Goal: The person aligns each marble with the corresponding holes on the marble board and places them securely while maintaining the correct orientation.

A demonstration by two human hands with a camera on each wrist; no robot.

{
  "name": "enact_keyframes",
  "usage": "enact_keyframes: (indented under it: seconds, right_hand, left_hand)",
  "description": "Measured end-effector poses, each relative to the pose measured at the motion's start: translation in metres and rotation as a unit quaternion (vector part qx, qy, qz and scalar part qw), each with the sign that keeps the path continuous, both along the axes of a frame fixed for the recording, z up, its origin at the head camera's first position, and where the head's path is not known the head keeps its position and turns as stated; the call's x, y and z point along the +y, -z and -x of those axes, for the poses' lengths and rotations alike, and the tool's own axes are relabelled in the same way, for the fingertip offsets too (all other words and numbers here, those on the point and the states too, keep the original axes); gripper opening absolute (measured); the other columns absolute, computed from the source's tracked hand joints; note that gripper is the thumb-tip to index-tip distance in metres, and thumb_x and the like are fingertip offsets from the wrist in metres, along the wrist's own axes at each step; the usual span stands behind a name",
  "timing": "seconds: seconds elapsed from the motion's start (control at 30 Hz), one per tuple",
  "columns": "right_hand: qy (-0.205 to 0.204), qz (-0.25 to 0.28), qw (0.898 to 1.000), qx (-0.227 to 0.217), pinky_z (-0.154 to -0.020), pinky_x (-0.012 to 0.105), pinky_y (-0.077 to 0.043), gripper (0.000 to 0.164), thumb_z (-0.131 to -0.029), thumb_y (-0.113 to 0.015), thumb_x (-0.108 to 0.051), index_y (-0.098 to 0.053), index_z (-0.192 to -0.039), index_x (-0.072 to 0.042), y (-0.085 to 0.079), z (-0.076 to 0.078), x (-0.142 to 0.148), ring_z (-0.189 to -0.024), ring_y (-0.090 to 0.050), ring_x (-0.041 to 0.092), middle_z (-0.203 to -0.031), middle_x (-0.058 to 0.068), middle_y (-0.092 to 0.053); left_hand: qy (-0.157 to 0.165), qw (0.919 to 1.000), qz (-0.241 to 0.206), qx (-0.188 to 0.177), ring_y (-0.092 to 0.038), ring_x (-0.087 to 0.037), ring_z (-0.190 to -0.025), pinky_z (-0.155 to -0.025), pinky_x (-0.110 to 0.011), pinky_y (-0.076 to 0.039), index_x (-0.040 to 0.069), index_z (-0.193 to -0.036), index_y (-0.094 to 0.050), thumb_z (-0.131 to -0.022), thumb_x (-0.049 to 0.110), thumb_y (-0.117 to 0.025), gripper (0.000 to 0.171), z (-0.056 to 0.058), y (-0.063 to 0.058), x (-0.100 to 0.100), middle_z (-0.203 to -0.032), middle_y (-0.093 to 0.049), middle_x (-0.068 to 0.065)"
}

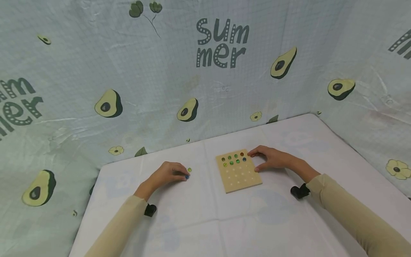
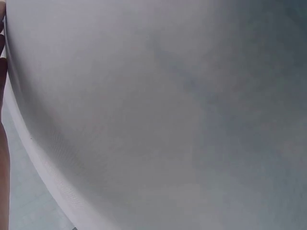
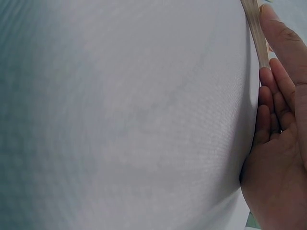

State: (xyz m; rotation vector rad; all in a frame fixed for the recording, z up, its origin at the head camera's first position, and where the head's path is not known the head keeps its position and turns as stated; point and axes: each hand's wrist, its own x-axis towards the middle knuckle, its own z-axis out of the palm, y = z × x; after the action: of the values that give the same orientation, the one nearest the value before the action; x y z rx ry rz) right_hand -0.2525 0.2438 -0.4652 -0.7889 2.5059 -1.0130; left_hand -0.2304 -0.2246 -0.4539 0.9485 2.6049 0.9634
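Observation:
In the head view my left hand (image 1: 169,174) pinches a small blue marble (image 1: 187,177) between thumb and forefinger, low over the table. Just beyond those fingertips lies a yellow-green marble (image 1: 189,170). A square wooden board (image 1: 243,182) with rows of small hollows stands to the right; two rows at its far end hold several green, yellow-green, blue and brown marbles. My right hand (image 1: 273,158) rests at the board's right edge, thumb and fingertips touching its side. In the right wrist view the thumb (image 3: 283,40) meets the board's edge (image 3: 256,31), the fingers loosely bent.
A white cloth covers the table (image 1: 192,228). Behind it hangs a pale curtain (image 1: 144,71) printed with avocados and lettering. Black wrist cameras sit under both sleeves, close over the cloth.

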Motion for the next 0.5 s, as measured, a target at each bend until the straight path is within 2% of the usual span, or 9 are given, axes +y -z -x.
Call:
enact_keyframes:
  seconds: [0.13, 0.27, 0.5]
  right_hand:
    - [0.004, -0.003, 1.000, -0.002, -0.114, 0.052, -0.036, 0.069, -0.083, -0.085, -0.033, -0.055, -0.140, -0.007, -0.002, 0.001, 0.000, -0.133, -0.050, 0.033, -0.140, 0.011, -0.057]
    - [0.009, -0.005, 1.000, 0.000, -0.114, 0.052, -0.037, 0.069, -0.083, -0.085, -0.034, -0.056, -0.140, -0.008, -0.002, 0.001, 0.000, -0.133, -0.050, 0.032, -0.139, 0.010, -0.058]
    - [0.009, -0.004, 1.000, -0.011, -0.115, 0.052, -0.036, 0.071, -0.082, -0.086, -0.036, -0.056, -0.140, -0.009, -0.003, 0.001, -0.001, -0.134, -0.049, 0.032, -0.137, 0.008, -0.059]
  left_hand:
    - [-0.017, 0.9998, 0.006, -0.009, -0.070, -0.012, -0.105, -0.095, -0.035, -0.055, 0.020, -0.102, -0.081, -0.086, 0.019, -0.082, 0.016, -0.003, -0.005, 0.001, -0.105, -0.076, 0.009]
    - [-0.025, 0.9997, -0.001, -0.001, -0.070, -0.015, -0.109, -0.098, -0.041, -0.054, 0.020, -0.106, -0.081, -0.088, 0.021, -0.081, 0.018, -0.008, -0.010, -0.001, -0.108, -0.076, 0.008]
    - [-0.020, 0.9997, -0.012, 0.010, -0.069, -0.017, -0.113, -0.100, -0.042, -0.053, 0.017, -0.111, -0.080, -0.090, 0.021, -0.078, 0.022, -0.013, -0.014, -0.003, -0.113, -0.076, 0.006]
